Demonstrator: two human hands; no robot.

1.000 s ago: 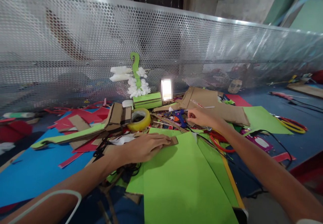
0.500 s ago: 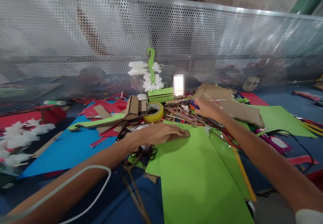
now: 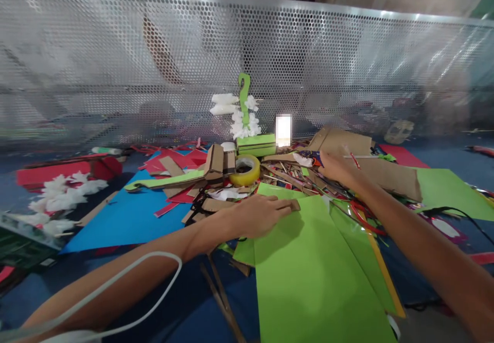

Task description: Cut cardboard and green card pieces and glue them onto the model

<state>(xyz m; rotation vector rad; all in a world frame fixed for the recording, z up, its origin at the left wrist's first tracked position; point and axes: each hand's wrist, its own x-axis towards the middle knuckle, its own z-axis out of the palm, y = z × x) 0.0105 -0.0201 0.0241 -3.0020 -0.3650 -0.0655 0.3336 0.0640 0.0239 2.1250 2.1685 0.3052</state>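
My left hand (image 3: 259, 215) lies over the upper part of a light green sheet of paper (image 3: 309, 260), its fingers closed on a small brown cardboard piece (image 3: 295, 205). Only the end of that piece shows past the fingertips. Farther back to the right, my right hand (image 3: 332, 168) is wrapped round a dark blue and orange glue gun (image 3: 312, 155), partly hidden by the hand. The glue gun is just above a heap of cardboard and paper scraps (image 3: 287, 175). A roll of yellow tape (image 3: 247, 173) sits between the hands, towards the back.
A green box shape (image 3: 257, 145) with a hooked green piece (image 3: 244, 93) and white tufts stands before the perforated metal panel (image 3: 216, 39). Blue paper (image 3: 127, 219) and red scraps lie left. Cardboard (image 3: 393, 175) lies right. A white cable (image 3: 170, 281) crosses my left forearm.
The view has turned left, so things sit farther right in the picture. My left fingers look straighter on the cardboard piece. My right hand still holds the glue gun over the scraps.
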